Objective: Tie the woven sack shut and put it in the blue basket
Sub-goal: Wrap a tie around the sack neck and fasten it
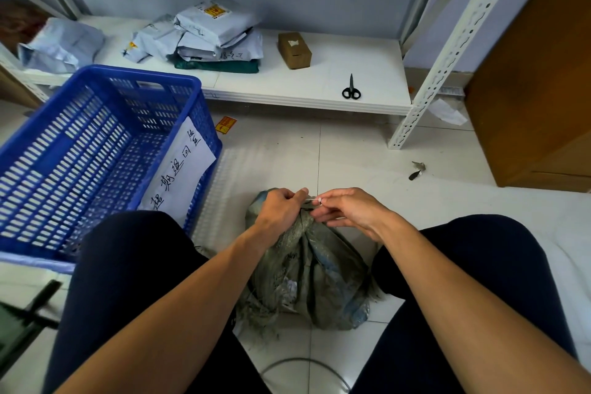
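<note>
Sack: our woven sack [307, 275] sits on the floor between our knees, its bunched neck pointing up at our hands.
Left hand [281, 208]: curled, fingers pinching a thin white tie [315, 200] at the neck.
Right hand [348, 209]: pinching the tie's other end.
Basket: the blue basket [105, 150] is to our left, nearer our left hand.

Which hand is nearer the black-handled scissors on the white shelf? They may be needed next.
Right. The right hand lies almost directly below the black-handled scissors; the left hand is farther to their left.
</note>
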`<state>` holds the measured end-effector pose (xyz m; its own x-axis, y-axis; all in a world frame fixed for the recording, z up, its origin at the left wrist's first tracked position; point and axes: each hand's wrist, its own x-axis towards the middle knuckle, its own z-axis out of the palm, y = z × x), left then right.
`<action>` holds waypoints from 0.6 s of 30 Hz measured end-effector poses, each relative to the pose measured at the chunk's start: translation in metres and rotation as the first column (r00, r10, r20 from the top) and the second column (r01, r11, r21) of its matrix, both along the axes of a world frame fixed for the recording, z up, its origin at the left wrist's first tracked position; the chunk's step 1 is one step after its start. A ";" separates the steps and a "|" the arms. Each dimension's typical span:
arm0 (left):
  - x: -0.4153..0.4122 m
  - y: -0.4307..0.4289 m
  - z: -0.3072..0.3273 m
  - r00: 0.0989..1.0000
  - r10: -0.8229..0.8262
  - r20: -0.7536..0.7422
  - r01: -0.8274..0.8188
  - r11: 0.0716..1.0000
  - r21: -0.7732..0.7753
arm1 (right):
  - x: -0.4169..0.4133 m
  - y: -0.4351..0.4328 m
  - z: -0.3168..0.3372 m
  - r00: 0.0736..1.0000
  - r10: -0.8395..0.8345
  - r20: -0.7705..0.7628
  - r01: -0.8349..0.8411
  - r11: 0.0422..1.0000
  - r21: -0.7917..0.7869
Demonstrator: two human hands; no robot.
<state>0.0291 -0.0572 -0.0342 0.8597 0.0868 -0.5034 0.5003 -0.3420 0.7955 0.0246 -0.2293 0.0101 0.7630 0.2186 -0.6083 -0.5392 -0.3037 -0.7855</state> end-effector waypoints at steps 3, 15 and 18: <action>0.000 0.000 0.000 1.000 -0.011 0.011 0.011 1.000 0.015 | 0.000 0.001 0.000 1.000 0.001 0.008 -0.001 1.000 -0.024; -0.004 -0.004 0.003 0.998 -0.063 0.027 0.062 0.998 0.033 | -0.003 0.006 -0.003 0.999 -0.038 0.031 0.040 0.997 -0.070; -0.004 -0.004 0.004 0.998 -0.065 0.021 0.065 0.998 0.016 | -0.004 0.008 -0.003 0.999 -0.038 0.039 0.041 0.995 -0.091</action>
<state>0.0251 -0.0608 -0.0302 0.8743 0.0379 -0.4839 0.4596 -0.3850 0.8003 0.0206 -0.2212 0.0067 0.7923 0.1322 -0.5956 -0.5232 -0.3547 -0.7749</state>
